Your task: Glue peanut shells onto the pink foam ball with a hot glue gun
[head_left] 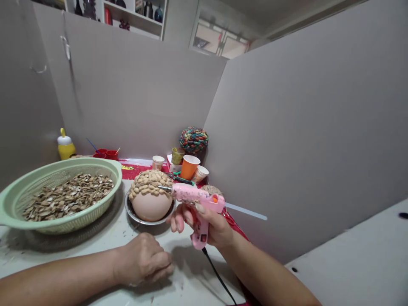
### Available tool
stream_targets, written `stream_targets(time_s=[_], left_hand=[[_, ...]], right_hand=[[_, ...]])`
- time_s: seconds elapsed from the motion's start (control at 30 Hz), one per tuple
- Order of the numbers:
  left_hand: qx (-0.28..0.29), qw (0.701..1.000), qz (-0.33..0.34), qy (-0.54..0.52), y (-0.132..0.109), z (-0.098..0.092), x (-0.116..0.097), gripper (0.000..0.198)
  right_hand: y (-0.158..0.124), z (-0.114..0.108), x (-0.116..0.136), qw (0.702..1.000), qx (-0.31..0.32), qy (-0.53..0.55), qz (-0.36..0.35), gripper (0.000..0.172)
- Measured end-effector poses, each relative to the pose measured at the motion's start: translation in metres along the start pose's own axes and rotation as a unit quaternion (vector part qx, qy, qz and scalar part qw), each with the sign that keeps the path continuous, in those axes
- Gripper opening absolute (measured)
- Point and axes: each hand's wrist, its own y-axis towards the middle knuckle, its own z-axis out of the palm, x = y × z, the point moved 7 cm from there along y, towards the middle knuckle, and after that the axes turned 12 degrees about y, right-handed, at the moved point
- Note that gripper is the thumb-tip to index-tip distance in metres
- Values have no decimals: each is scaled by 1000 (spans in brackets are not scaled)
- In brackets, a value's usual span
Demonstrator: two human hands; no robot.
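My right hand (212, 221) grips a pink hot glue gun (191, 194), with a clear glue stick (247, 210) jutting from its back. Its metal nozzle points left, in front of a pale ball (151, 207) whose upper part is covered in rows of shells (147, 183). The ball sits in a shallow metal bowl (135, 216). Nearer to me, my left hand (145, 260) rests closed by the white table; its fingertips are hidden, so I cannot tell what they hold. To the left, a green plastic basket (116, 168) holds many loose shells (72, 197).
Behind the ball stand paper cups (158, 162), an orange cup (190, 167), pliers (183, 180) and a multicoloured ball (194, 139). Red cups (111, 154) and a yellow bottle (66, 146) are at the back left. Grey panels (137, 93) enclose the table. A black cord (218, 276) trails from the glue gun.
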Motion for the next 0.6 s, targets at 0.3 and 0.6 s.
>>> stream_targets(time_s=[0.3,0.6], left_hand=[[41,999,-5,8,-4,6,3,26],[36,999,-8,15,-4,6,4,19]], right_hand=[[0,1,-25,977,7,206,45,51],[1,9,-4,944,-28,323,55,55]])
